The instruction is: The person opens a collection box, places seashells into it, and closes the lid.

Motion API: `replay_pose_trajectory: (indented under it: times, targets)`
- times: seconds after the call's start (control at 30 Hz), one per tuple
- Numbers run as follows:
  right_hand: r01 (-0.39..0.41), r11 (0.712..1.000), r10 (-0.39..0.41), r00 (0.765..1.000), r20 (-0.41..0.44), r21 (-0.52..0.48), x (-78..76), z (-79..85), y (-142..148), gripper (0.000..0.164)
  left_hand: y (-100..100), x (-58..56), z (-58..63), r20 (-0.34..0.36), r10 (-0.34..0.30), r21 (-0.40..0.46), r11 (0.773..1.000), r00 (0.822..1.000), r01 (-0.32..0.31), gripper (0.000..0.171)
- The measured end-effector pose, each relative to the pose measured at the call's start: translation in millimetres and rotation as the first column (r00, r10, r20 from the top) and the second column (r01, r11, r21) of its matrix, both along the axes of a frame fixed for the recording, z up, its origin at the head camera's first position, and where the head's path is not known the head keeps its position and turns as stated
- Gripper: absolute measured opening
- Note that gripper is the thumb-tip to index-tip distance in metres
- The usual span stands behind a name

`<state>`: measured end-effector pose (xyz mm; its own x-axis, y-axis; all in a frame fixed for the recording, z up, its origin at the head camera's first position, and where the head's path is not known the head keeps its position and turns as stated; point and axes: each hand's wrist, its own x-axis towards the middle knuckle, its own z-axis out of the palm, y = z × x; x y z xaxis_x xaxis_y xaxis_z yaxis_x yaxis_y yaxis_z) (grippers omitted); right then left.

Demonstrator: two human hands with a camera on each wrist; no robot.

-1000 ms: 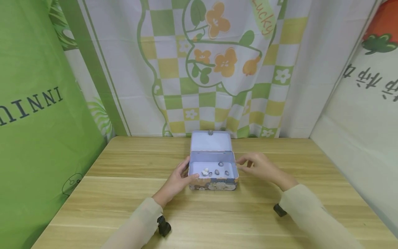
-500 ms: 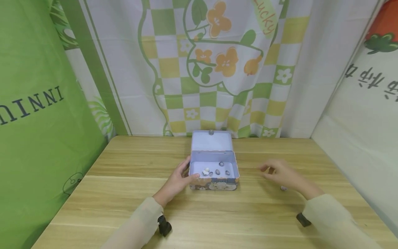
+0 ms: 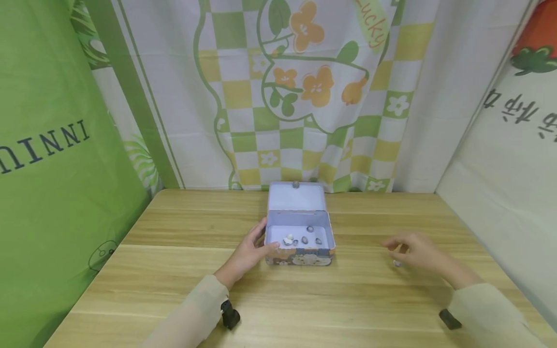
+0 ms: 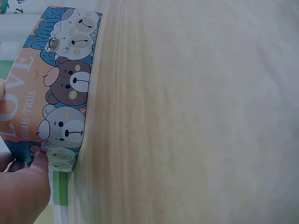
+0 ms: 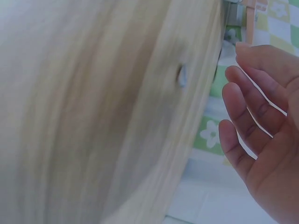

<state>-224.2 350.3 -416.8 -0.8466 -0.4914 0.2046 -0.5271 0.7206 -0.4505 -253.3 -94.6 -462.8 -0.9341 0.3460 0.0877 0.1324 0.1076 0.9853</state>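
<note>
A small tin box (image 3: 300, 259) printed with cartoon bears stands on the table, its lid (image 3: 297, 197) raised at the back. My left hand (image 3: 248, 249) grips its left side, thumb over the front rim; in the left wrist view the thumb (image 4: 39, 163) presses on the printed front. Inside lie several small grey oval pieces (image 3: 304, 240) and a whitish clump (image 3: 288, 239), like shells or pebbles. To the right of the box, my right hand (image 3: 417, 251) hovers with loosely bent fingers and nothing in them, close above a small whitish piece (image 5: 182, 75) on the table.
The wooden table (image 3: 196, 299) reaches back to a patterned curtain (image 3: 243, 145). Green cloth (image 3: 52, 193) hangs on the left, with a thin dark wire (image 3: 102, 251) by the table edge. A pale printed cloth (image 3: 500, 169) borders the right side.
My right hand has moved away from the box's right side, out to the right, bringing the small whitish piece near it into view. The left hand and box have stayed in place.
</note>
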Motion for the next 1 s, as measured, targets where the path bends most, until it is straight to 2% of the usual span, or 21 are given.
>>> replay_pose_trajectory:
  times: [0.23, 0.43, 0.67, 0.9, 1.0]
  targets:
    - [0.057, 0.998, -0.059, 0.993, 0.104, 0.019, 5.4, -7.8, 10.2, 0.027, 0.0, -0.5, 0.4, 0.001, -0.004, 0.001, 1.0, 1.0, 0.004, 0.087]
    - [0.094, 0.993, -0.103, 0.985, 0.142, 0.064, 9.1, -14.6, 14.6, 0.025, 0.2, 0.9, 2.9, -0.002, -0.003, -0.001, 1.0, 1.0, 0.003, 0.09]
    - [0.093, 0.992, -0.103, 0.987, 0.127, 0.083, 11.8, -19.0, 17.4, 0.025, 0.6, 2.1, 5.2, -0.002, -0.002, -0.003, 1.0, 1.0, 0.002, 0.09]
    - [0.093, 0.993, -0.105, 0.974, 0.2, 0.069, 12.6, -18.2, 19.0, 0.027, 0.4, 1.8, 4.3, 0.007, -0.002, 0.0, 1.0, 1.0, 0.002, 0.09]
    - [0.09, 0.994, -0.102, 0.973, 0.207, 0.067, 12.2, -18.1, 19.5, 0.027, 0.2, 1.6, 3.7, 0.013, 0.003, -0.004, 1.0, 1.0, -0.003, 0.089]
